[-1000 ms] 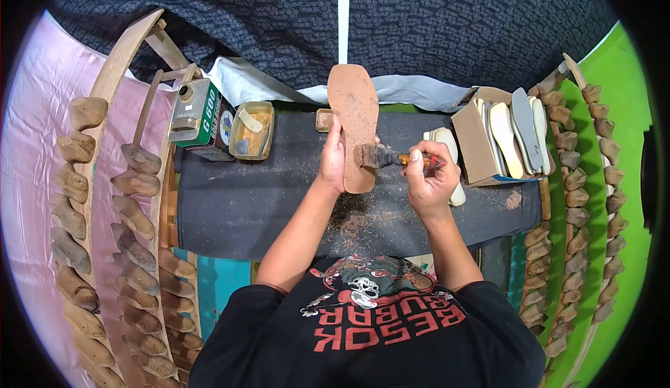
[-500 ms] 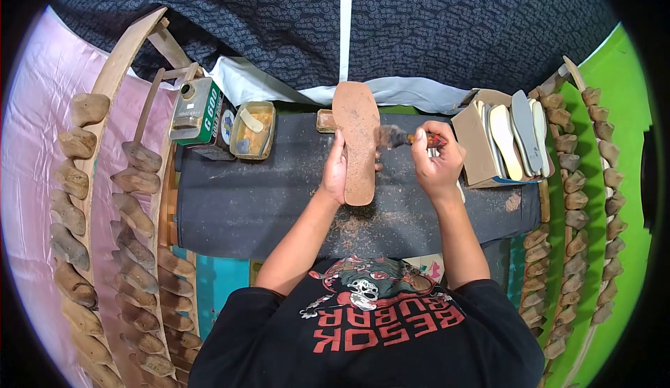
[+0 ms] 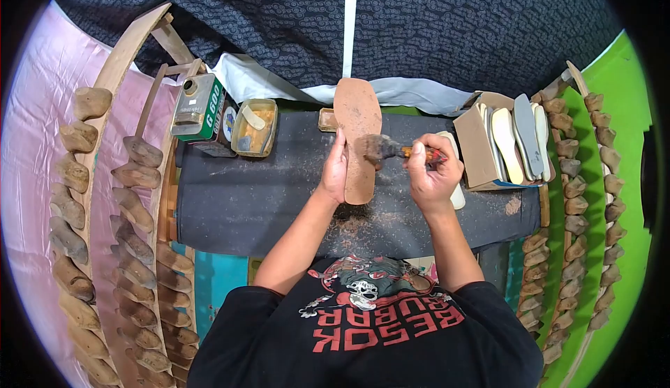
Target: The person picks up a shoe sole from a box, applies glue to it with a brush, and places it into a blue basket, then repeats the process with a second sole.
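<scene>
A tan shoe sole (image 3: 358, 105) stands out lengthwise in front of me, with crumbs on its upper face. My left hand (image 3: 336, 172) grips it along its left edge, the thumb on top and the other fingers mostly hidden beneath. In my right hand (image 3: 434, 172) is a brush with an orange-and-red handle (image 3: 407, 152). Its dark bristles, a little blurred, lie across the middle of the sole. Partly behind my right hand, a pale sole (image 3: 458, 196) rests on the table.
Brown crumbs litter the dark-covered table (image 3: 279, 206). At the back left stand a green-and-silver can (image 3: 202, 119) and a yellowish tub (image 3: 256, 130). A small dish (image 3: 326, 120) is behind the sole. A cardboard box (image 3: 476, 147) of insoles sits right; racks of wooden shoe lasts (image 3: 132, 206) flank both sides.
The brush has moved left, from the sole's right edge onto its middle. Fewer crumbs show on the sole's face. My left hand keeps its grip.
</scene>
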`<act>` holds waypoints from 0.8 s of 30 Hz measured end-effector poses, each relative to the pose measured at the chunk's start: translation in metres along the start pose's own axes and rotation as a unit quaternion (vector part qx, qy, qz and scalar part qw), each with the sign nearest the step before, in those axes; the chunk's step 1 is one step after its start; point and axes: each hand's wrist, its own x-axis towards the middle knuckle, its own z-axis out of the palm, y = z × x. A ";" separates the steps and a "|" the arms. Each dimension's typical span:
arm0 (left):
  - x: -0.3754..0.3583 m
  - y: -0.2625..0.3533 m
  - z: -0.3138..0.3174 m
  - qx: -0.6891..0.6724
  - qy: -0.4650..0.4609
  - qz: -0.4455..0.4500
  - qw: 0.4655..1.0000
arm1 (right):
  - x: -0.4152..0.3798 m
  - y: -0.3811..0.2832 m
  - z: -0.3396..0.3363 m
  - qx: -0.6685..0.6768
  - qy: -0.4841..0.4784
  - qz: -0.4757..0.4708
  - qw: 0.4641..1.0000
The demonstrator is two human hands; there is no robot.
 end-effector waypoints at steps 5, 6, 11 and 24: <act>-0.001 -0.005 0.010 -0.018 0.025 -0.016 0.999 | -0.001 -0.006 0.007 -0.033 -0.042 -0.016 0.998; -0.002 -0.005 0.005 -0.010 0.003 -0.017 1.000 | 0.000 -0.002 0.003 -0.039 -0.026 -0.006 0.999; -0.004 -0.009 -0.011 -0.057 -0.060 -0.024 0.996 | 0.002 0.010 -0.003 0.017 0.025 0.061 0.998; -0.015 -0.014 -0.022 -0.043 -0.017 -0.040 0.998 | 0.000 0.009 0.009 0.055 0.038 0.090 0.994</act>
